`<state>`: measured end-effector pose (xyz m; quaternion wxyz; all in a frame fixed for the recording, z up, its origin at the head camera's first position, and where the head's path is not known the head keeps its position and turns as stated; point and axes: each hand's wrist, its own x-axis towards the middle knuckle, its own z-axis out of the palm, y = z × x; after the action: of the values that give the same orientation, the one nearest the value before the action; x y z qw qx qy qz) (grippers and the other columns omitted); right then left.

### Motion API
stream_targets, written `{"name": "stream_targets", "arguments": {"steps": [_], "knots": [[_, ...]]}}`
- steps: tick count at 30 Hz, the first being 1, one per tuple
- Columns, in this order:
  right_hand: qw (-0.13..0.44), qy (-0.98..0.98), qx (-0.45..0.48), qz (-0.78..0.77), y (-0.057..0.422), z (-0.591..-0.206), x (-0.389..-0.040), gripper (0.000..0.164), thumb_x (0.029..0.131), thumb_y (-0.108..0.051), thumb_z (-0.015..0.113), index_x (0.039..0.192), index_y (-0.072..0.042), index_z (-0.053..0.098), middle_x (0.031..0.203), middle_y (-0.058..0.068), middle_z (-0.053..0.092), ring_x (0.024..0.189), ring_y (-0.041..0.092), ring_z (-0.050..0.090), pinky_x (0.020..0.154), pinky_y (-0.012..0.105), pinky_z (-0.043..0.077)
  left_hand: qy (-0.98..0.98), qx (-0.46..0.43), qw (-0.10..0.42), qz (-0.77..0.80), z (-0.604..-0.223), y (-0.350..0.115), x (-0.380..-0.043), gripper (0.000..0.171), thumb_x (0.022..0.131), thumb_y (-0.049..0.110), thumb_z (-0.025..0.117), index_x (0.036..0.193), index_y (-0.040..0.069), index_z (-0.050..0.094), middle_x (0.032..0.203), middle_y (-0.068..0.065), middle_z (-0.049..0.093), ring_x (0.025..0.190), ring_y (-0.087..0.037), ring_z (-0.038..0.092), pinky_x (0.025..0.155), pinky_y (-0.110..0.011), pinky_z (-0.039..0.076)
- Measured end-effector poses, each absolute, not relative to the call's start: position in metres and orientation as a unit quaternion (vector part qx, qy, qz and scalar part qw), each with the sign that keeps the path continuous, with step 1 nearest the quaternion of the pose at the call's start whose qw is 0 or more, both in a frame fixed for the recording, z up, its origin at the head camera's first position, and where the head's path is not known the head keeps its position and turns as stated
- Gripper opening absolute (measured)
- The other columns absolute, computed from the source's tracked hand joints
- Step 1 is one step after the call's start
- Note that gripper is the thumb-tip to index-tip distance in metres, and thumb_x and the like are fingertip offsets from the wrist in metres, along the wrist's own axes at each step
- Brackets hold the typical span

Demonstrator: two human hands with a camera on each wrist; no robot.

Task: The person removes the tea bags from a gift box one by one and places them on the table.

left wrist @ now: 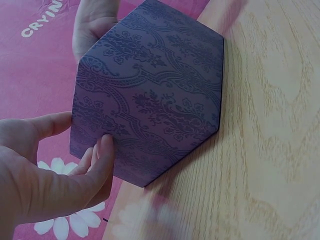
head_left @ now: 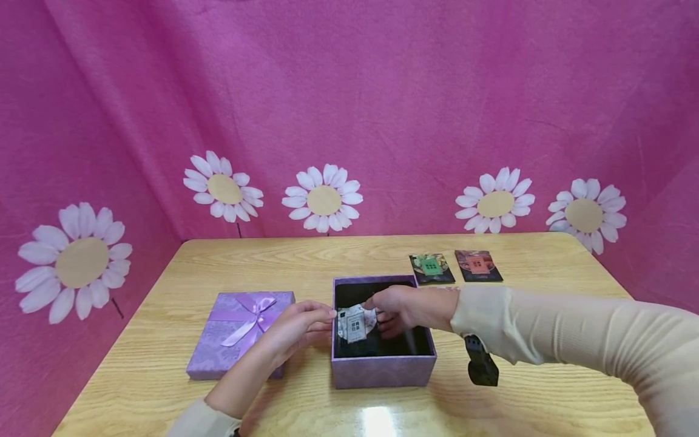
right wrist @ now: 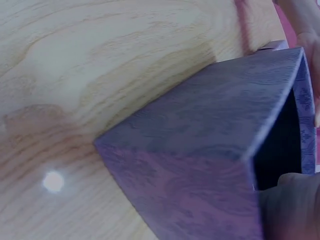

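Observation:
An uncovered purple patterned box (head_left: 382, 371) with a dark inside stands on the table. My right hand (head_left: 395, 309) reaches down into it and pinches the right side of a black-and-white sachet (head_left: 355, 325). In the right wrist view, the box wall (right wrist: 190, 110) hides most of that hand and the whole sachet. At the left side of the box is my left hand (head_left: 306, 325), one fingertip at the rim and the others touching the outer wall (left wrist: 150, 95). Its fingers are nearly straight and only lightly bent.
Left of the box lies a purple lid (head_left: 218, 346) with a ribbon bow (head_left: 256, 315). Behind the box on the right, a green-labelled sachet (head_left: 431, 268) and a red-labelled sachet (head_left: 478, 266) lie on the wooden table (head_left: 295, 261). A pink flowered cloth (head_left: 382, 121) hangs behind.

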<state>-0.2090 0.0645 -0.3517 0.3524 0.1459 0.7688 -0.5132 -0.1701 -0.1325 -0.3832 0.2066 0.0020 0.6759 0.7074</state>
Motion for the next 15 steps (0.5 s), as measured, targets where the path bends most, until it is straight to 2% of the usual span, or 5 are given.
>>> {"name": "stream_targets", "arguments": {"steps": [4,10,12,15], "knots": [[0.357,0.753,0.140,-0.534,0.059,-0.346,-0.212,0.032,0.096,-0.012,0.052,0.123,0.005,0.051,0.100,0.018,0.050,0.104,0.032,0.055,0.100,0.047,0.052,0.674,-0.001,0.207,0.709,-0.383,-0.133,-0.170,0.027,0.090,0.013,0.058,0.108,-0.006,0.051,0.091,-0.001,0.061,0.082,-0.008,0.063,0.081,-0.019,0.056],[0.364,0.749,0.135,-0.537,0.050,-0.347,-0.212,0.033,0.093,-0.006,0.055,0.123,0.008,0.052,0.117,0.026,0.056,0.102,0.030,0.058,0.099,0.043,0.054,0.674,0.001,0.206,0.709,-0.383,-0.133,-0.171,0.028,0.090,0.013,0.058,0.109,-0.007,0.050,0.092,-0.002,0.061,0.082,-0.009,0.063,0.081,-0.019,0.056],[0.366,0.756,0.127,-0.527,0.046,-0.351,-0.211,0.031,0.092,-0.005,0.056,0.120,0.008,0.053,0.113,0.024,0.060,0.099,0.028,0.060,0.098,0.043,0.054,0.677,0.002,0.205,0.707,-0.383,-0.133,-0.170,0.028,0.090,0.013,0.058,0.109,-0.006,0.051,0.093,-0.002,0.061,0.083,-0.009,0.063,0.081,-0.019,0.056],[0.364,0.769,0.115,-0.512,0.043,-0.358,-0.208,0.027,0.089,-0.002,0.057,0.114,0.009,0.056,0.097,0.018,0.062,0.089,0.026,0.062,0.094,0.043,0.056,0.680,0.001,0.204,0.705,-0.383,-0.132,-0.170,0.027,0.090,0.014,0.058,0.108,-0.006,0.052,0.093,-0.001,0.061,0.083,-0.008,0.063,0.081,-0.019,0.056]]}}
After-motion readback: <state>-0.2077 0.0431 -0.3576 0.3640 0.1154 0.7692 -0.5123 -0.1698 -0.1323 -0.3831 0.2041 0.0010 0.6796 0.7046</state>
